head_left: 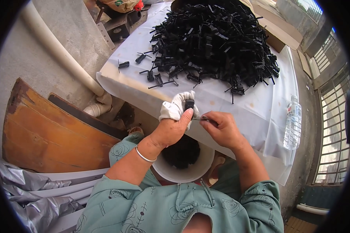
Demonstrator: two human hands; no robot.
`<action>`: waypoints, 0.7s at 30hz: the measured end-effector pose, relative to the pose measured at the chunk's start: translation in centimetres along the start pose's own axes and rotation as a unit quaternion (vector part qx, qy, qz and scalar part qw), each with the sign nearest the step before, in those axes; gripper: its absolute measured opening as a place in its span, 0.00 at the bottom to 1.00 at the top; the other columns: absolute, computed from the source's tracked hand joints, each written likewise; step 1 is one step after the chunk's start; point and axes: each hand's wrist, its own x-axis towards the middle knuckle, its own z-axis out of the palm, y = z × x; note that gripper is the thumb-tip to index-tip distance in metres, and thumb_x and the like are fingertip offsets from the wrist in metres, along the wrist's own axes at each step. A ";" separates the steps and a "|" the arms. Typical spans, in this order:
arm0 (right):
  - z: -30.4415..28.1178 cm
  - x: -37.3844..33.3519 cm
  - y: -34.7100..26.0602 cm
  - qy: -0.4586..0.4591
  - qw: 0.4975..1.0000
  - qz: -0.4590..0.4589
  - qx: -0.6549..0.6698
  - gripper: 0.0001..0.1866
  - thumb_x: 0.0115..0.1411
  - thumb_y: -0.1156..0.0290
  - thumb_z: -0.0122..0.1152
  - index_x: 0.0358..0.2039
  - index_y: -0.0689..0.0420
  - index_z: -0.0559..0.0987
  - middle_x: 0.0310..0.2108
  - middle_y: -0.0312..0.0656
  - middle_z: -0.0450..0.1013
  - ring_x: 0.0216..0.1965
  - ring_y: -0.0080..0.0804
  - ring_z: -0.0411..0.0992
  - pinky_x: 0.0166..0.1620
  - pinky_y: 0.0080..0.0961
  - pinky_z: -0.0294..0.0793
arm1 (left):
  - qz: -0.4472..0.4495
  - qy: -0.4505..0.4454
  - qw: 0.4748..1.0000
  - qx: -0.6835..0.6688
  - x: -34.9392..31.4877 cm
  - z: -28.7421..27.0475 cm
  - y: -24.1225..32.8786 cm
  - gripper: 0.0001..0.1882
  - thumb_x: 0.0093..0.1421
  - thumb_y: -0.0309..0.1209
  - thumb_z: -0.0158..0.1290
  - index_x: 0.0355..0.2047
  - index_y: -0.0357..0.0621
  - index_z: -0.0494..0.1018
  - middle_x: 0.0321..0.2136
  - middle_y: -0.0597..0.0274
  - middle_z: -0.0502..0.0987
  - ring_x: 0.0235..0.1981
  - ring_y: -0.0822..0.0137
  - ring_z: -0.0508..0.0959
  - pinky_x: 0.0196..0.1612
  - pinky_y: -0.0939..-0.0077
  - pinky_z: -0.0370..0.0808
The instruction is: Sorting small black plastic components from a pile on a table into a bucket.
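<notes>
From far away, I see what seems a simple workshop: many small black parts are heaped on a plastic-covered counter, near a grey wall with a thick pipe and a barred window.

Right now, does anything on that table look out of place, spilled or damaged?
Mildly: a few small black plastic parts lie left of the main heap, apart from the rest. The white plastic table cover also has brownish spots, so it looks stained.
</notes>
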 end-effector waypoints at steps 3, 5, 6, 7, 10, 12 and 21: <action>-0.1 0.1 -0.4 0.084 0.994 -0.068 0.028 0.06 0.49 0.74 0.61 0.25 0.63 0.75 0.19 0.44 0.70 0.19 0.34 0.67 0.25 0.26 0.67 | 0.034 0.011 0.999 0.041 -0.1 0.3 0.3 0.17 0.61 0.25 0.42 0.50 0.39 0.59 0.28 0.68 0.69 0.22 0.82 0.63 0.24 0.88 0.64; 0.2 0.0 -0.2 0.103 0.988 -0.059 0.096 0.07 0.49 0.75 0.63 0.22 0.62 0.73 0.16 0.38 0.67 0.18 0.23 0.64 0.23 0.21 0.63 | -0.005 -0.043 0.994 0.101 -0.3 0.3 0.3 0.20 0.61 0.27 0.39 0.54 0.38 0.57 0.30 0.68 0.68 0.22 0.82 0.62 0.25 0.88 0.63; 0.1 -0.1 -0.2 0.104 0.988 -0.057 0.096 0.07 0.49 0.75 0.63 0.22 0.62 0.73 0.16 0.38 0.67 0.18 0.23 0.64 0.23 0.21 0.63 | -0.006 -0.045 0.994 0.101 -0.3 0.2 0.5 0.20 0.61 0.27 0.39 0.54 0.38 0.57 0.30 0.68 0.68 0.22 0.82 0.62 0.25 0.88 0.63; 0.0 -0.2 -0.2 0.076 0.988 -0.013 0.132 0.07 0.50 0.74 0.62 0.21 0.61 0.73 0.16 0.35 0.65 0.18 0.19 0.61 0.23 0.19 0.61 | -0.019 -0.078 0.993 0.086 -0.4 0.2 0.9 0.20 0.60 0.27 0.39 0.54 0.38 0.56 0.29 0.68 0.67 0.21 0.82 0.62 0.24 0.88 0.62; 0.6 -0.3 0.0 0.054 0.972 0.042 0.224 0.09 0.52 0.73 0.62 0.21 0.60 0.71 0.15 0.31 0.61 0.20 0.13 0.56 0.23 0.15 0.58 | -0.017 -0.124 0.991 0.041 -0.6 0.7 1.1 0.20 0.59 0.27 0.39 0.52 0.38 0.57 0.26 0.69 0.67 0.20 0.82 0.61 0.23 0.87 0.61; 0.6 -0.3 0.0 0.061 0.957 0.052 0.279 0.09 0.52 0.72 0.62 0.21 0.59 0.71 0.15 0.29 0.59 0.21 0.11 0.55 0.23 0.13 0.57 | -0.017 -0.100 0.992 0.073 -0.7 1.3 1.7 0.16 0.57 0.25 0.41 0.47 0.37 0.62 0.29 0.66 0.68 0.26 0.78 0.66 0.29 0.82 0.66; 0.8 -0.2 -0.9 0.049 0.997 -0.030 0.061 0.14 0.62 0.67 0.48 0.23 0.63 0.69 0.15 0.39 0.61 0.18 0.27 0.57 0.24 0.26 0.62 | 0.018 -0.073 0.986 0.148 -0.7 1.4 0.2 0.13 0.58 0.24 0.41 0.45 0.39 0.62 0.31 0.65 0.67 0.24 0.81 0.64 0.26 0.87 0.64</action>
